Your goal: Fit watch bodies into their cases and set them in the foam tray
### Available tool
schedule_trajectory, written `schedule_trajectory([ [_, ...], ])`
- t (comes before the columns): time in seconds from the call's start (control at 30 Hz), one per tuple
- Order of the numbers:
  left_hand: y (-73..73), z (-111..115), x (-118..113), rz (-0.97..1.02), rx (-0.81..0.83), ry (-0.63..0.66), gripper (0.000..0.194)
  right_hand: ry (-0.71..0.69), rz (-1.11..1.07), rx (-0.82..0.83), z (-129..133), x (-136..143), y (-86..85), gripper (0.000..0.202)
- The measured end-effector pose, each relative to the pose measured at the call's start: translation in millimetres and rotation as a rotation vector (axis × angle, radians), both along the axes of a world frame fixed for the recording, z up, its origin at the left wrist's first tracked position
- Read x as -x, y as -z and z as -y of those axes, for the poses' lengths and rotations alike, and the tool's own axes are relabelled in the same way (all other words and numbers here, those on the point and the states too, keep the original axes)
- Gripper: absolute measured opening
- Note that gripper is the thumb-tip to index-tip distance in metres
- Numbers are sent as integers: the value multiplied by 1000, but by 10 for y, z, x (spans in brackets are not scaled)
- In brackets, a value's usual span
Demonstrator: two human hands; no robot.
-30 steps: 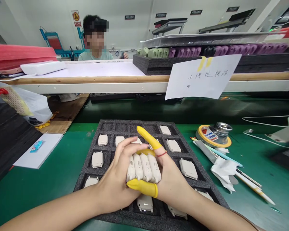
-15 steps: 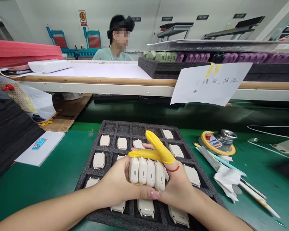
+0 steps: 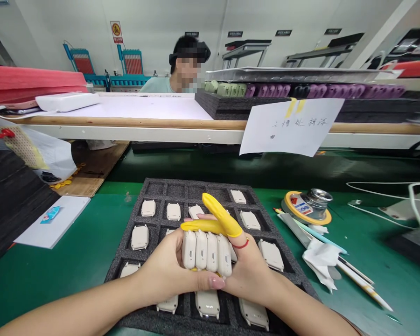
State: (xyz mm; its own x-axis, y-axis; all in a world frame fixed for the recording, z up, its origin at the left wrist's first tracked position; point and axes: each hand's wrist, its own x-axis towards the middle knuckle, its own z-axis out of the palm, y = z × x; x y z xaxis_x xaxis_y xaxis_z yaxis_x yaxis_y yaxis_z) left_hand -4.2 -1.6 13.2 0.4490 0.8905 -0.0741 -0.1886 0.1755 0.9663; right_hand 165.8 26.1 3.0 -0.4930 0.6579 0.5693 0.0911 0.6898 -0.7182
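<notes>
Pale cases [image 3: 201, 252] rotated since earlier, left hand [image 3: 171, 267] and right hand [image 3: 250, 269] gripping

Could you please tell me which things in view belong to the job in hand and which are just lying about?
Seemingly in use:
left hand and right hand
row of pale cases held between them
dark foam tray beneath, bearing more cases

Seemingly just lying about:
crumpled white tissue
blue packet
white pad under it
</notes>
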Motion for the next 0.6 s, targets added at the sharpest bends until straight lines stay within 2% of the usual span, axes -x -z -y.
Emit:
schedule_trajectory([
  [0.1,30,28,-2,-28,19,-80,57,8,48,-90,15,19,31,59],
  [0.2,20,67,-21,-77,58,-119,59,33,75,-118,54,43,43,60],
  [0.4,-40,145,-72,-47,104,-142,64,6,-3,68,79,55,19,66],
  [0.6,11,133,-61,-98,77,-169,64,34,-7,48,63,51,19,72],
])
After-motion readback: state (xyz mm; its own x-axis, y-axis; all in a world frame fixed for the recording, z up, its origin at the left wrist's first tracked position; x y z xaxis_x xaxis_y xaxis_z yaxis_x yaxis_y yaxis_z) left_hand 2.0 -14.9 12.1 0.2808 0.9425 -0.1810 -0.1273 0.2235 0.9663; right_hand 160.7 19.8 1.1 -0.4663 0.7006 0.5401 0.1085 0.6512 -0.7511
